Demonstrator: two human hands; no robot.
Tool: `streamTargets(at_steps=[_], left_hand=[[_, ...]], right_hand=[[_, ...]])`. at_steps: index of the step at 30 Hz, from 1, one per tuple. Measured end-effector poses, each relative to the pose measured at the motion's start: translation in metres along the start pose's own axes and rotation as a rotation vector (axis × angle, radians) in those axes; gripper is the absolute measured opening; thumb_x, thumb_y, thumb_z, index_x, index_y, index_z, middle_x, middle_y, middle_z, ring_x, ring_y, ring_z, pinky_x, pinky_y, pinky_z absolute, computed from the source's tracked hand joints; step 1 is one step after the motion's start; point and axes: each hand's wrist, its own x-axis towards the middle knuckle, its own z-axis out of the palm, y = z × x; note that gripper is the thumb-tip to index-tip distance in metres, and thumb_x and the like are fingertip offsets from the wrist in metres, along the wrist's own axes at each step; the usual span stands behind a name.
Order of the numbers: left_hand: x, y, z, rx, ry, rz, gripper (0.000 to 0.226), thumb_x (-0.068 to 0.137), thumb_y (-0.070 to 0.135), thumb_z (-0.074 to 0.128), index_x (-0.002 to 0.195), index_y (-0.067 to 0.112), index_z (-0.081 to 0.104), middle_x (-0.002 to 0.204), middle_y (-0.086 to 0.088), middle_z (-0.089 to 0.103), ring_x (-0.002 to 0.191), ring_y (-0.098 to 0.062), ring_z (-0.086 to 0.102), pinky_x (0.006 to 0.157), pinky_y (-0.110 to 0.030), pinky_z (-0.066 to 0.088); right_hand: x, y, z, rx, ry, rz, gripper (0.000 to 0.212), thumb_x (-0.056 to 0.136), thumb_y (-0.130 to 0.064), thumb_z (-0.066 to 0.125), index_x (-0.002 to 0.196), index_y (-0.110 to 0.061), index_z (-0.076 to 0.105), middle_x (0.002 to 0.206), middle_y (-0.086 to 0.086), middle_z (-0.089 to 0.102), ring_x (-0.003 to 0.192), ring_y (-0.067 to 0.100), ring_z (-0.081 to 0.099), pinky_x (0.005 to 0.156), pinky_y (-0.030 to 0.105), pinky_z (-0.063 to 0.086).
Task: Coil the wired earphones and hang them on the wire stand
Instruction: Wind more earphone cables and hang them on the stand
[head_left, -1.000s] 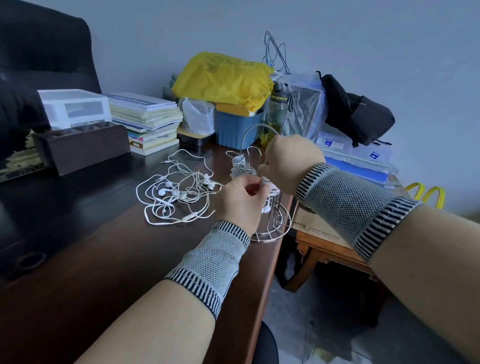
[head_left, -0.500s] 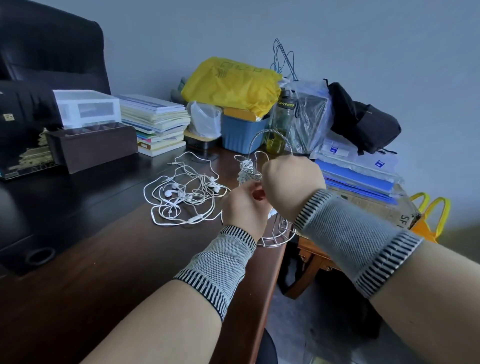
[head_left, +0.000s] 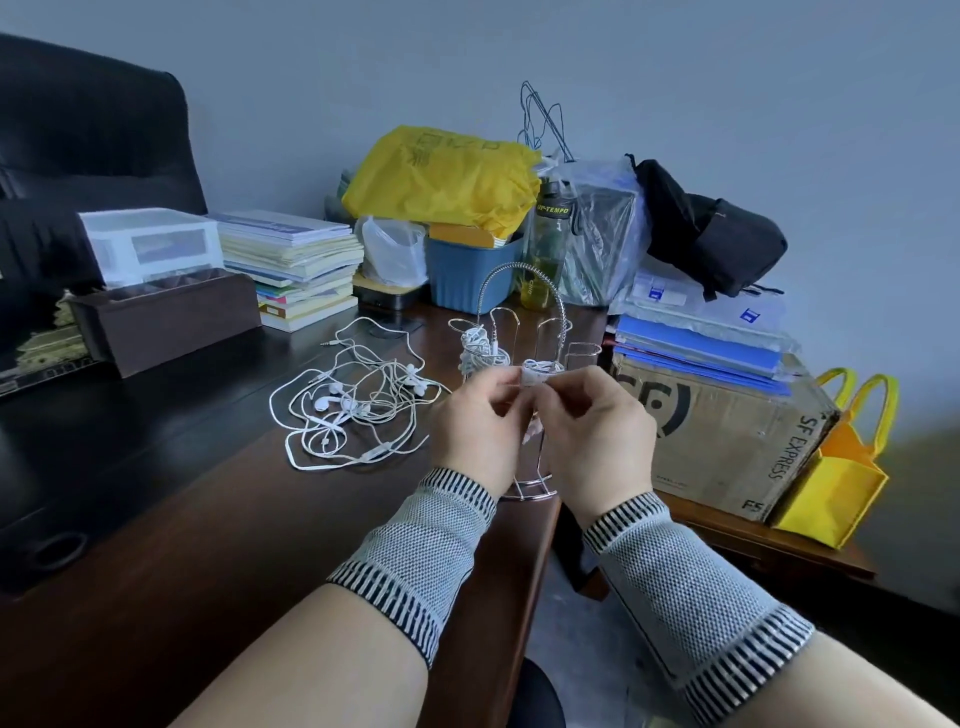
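A chrome wire stand (head_left: 524, 306) with looped arms stands at the right edge of the dark wooden desk (head_left: 218, 519). One coiled white earphone bundle (head_left: 477, 349) hangs on its left arm. My left hand (head_left: 475, 428) and my right hand (head_left: 592, 431) meet in front of the stand. Both pinch a second small white earphone coil (head_left: 537, 375) at a front arm. My hands hide the stand's lower part. A tangle of loose white earphones (head_left: 353, 405) lies on the desk to the left.
Behind the stand are a blue bin (head_left: 470, 275), a yellow bag (head_left: 441, 174), a bottle (head_left: 545, 254), stacked books (head_left: 296, 265) and a brown tray (head_left: 166, 317). A cardboard box (head_left: 717, 436) and yellow tote (head_left: 836, 478) sit on a low table at the right.
My right hand has come down from over the stand to meet my left hand in front. The coil between them now shows at a front arm. The camera shifted a little.
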Motion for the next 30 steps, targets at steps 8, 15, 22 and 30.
streamTargets(at_steps=[8, 15, 22, 30], left_hand=[[-0.002, 0.001, -0.005, 0.078, 0.007, 0.070, 0.027, 0.090, 0.004, 0.060, 0.110, 0.017, 0.072, 0.097, 0.005, 0.074, 0.094, -0.013, 0.069, 0.094, -0.036, 0.054], [-0.001, 0.010, -0.009, 0.124, 0.054, 0.050, 0.020, 0.090, 0.016, 0.059, 0.098, 0.014, 0.076, 0.087, 0.006, 0.072, 0.085, -0.009, 0.065, 0.081, -0.017, 0.048], [0.003, 0.011, -0.006, 0.148, 0.076, 0.031, 0.015, 0.086, 0.021, 0.066, 0.092, 0.016, 0.078, 0.082, 0.006, 0.074, 0.084, -0.013, 0.070, 0.082, -0.029, 0.056], [0.003, 0.006, -0.006, 0.160, 0.068, 0.025, 0.020, 0.089, 0.026, 0.059, 0.099, 0.018, 0.075, 0.083, 0.003, 0.075, 0.081, -0.015, 0.071, 0.080, -0.038, 0.058]], right_hand=[[0.000, 0.002, 0.009, 0.046, -0.057, 0.048, 0.008, 0.085, -0.027, 0.070, 0.079, -0.024, 0.072, 0.067, -0.014, 0.065, 0.065, 0.003, 0.061, 0.066, 0.019, 0.050], [-0.006, 0.023, 0.013, -0.082, 0.033, -0.267, 0.004, 0.080, -0.014, 0.074, 0.080, -0.018, 0.074, 0.073, -0.006, 0.071, 0.065, 0.012, 0.065, 0.062, 0.028, 0.055], [-0.004, 0.031, 0.012, -0.033, 0.038, -0.360, 0.003, 0.081, -0.017, 0.068, 0.080, -0.016, 0.071, 0.075, -0.006, 0.064, 0.066, 0.006, 0.058, 0.064, 0.015, 0.046], [0.021, 0.022, 0.001, 0.285, -0.045, 0.244, 0.014, 0.087, -0.022, 0.066, 0.073, -0.021, 0.067, 0.065, -0.012, 0.064, 0.055, -0.006, 0.055, 0.057, 0.009, 0.043]])
